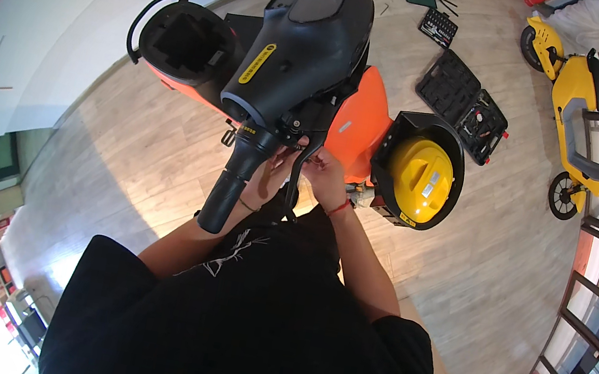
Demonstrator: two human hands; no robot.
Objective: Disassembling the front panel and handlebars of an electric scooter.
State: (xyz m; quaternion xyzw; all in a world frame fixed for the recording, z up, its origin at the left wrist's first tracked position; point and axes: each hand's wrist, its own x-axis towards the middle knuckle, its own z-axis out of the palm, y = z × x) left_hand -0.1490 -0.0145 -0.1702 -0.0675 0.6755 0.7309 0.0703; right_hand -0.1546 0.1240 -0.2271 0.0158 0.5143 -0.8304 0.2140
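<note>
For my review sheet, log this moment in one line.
left hand: beside handlebar grip, partly hidden | right hand: near brake lever, hold unclear | yellow helmet: inside black container

Head cam, L fisheye: faces down past torso (258, 332), orange scooter (295, 74) v. near.

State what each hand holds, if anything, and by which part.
Cannot tell: the left hand and right hand are close together by the brake lever, fingertips partly hidden.

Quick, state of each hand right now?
Left hand: partly hidden behind the handlebar grip; open or closed cannot be told.
Right hand: beside the brake lever; whether it holds anything cannot be told.
</note>
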